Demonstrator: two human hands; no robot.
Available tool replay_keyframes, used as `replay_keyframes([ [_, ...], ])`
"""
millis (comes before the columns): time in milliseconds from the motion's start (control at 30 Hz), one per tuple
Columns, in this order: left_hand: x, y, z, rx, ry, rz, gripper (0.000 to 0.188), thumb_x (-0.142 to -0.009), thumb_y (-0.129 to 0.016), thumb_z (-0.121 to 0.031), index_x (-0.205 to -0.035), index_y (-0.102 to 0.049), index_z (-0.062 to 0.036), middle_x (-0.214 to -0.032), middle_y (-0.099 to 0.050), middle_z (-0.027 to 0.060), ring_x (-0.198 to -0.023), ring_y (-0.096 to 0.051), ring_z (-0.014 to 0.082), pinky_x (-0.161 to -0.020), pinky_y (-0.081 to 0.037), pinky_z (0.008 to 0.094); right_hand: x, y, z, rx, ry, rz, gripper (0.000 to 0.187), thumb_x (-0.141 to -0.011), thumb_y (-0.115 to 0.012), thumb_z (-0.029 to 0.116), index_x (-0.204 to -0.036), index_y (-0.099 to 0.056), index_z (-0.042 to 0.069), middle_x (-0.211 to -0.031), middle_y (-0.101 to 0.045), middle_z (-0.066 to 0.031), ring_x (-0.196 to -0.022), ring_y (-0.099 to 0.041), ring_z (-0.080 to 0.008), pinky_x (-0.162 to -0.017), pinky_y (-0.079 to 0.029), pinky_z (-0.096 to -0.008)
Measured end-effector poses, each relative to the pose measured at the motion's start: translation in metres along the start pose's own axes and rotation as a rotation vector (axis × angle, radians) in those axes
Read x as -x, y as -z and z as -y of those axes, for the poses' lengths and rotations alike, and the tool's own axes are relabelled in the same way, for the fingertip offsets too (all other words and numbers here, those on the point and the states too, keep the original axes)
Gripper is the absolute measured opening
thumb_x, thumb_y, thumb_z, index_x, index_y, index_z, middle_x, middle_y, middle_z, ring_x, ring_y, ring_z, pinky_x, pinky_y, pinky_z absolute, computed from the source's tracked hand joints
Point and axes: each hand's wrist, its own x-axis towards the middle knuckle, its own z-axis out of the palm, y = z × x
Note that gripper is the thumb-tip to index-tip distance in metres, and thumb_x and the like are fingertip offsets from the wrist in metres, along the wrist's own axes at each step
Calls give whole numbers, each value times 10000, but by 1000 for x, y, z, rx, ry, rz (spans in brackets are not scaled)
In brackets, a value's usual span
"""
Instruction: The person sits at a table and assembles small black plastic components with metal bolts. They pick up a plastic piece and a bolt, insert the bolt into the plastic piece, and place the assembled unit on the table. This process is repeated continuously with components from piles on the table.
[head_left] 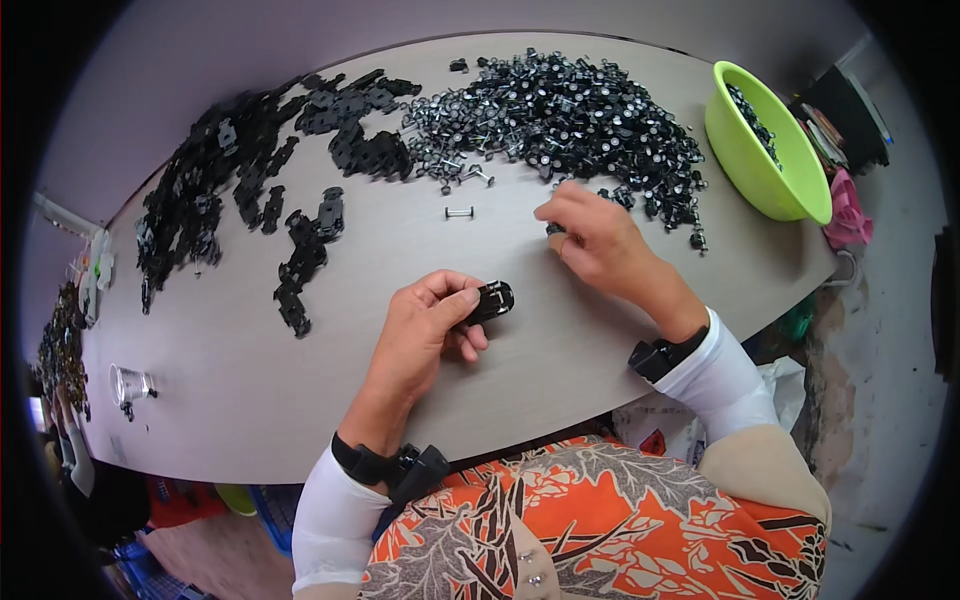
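Observation:
My left hand [425,318] is closed on a black toy car base [491,302], pinched between thumb and fingers over the near middle of the table. The base's underside faces up, with light metal-looking bits in it. To the right and farther off, my right hand [604,246] has its fingers drawn together on a small black part [555,229], mostly hidden by the fingers. It may be a wheel. Just left of that hand, a single wheel axle [459,212] with a wheel at each end lies apart on the table.
A big heap of wheel axles [580,115] covers the far middle. Black car bases [205,150] are piled at the far left, with a smaller group [300,260] nearer. A green basin [765,150] stands far right, a clear cup [128,382] at left.

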Motion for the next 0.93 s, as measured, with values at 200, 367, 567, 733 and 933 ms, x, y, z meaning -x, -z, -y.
replay_keyframes([
  [200,0,-6,-6,154,104,59,354,-954,-533,-285,-1060,-579,50,-906,-656,137,-653,-650,171,-564,-561,252,4,-19,23,-978,-209,15,169,-827,-557,-88,-973,-617,-29,-948,-520,-37,-777,-569,-76,-644,-524,-226],
  [367,0,0,-4,404,141,237,400,-972,-482,-265,-1108,-539,107,-1041,-630,224,-884,-677,295,-748,-583,341,7,-28,43,-495,-2,50,143,-781,-561,-98,-889,-603,-13,-902,-543,-66,-733,-575,-116,-587,-469,-254],
  [567,0,-1,-7,431,109,226,232,-943,-507,-134,-1023,-562,77,-1031,-631,208,-935,-667,311,-796,-578,338,7,-24,50,-421,55,-71,174,-729,-580,-106,-862,-602,5,-833,-552,-85,-667,-568,-194,-567,-455,-275],
  [733,-2,5,-1,414,70,206,163,-922,-566,-137,-914,-575,26,-951,-650,156,-892,-678,278,-784,-581,322,10,-27,50,-276,199,-81,190,-707,-623,-96,-868,-613,2,-856,-552,-96,-676,-575,-212,-563,-474,-295],
  [933,0,4,3,246,12,178,170,-909,-607,-174,-881,-566,-11,-914,-645,119,-865,-683,265,-749,-582,302,13,-26,60,-51,125,62,162,-715,-658,-30,-855,-621,42,-896,-553,-96,-720,-611,-227,-597,-503,-335],
])
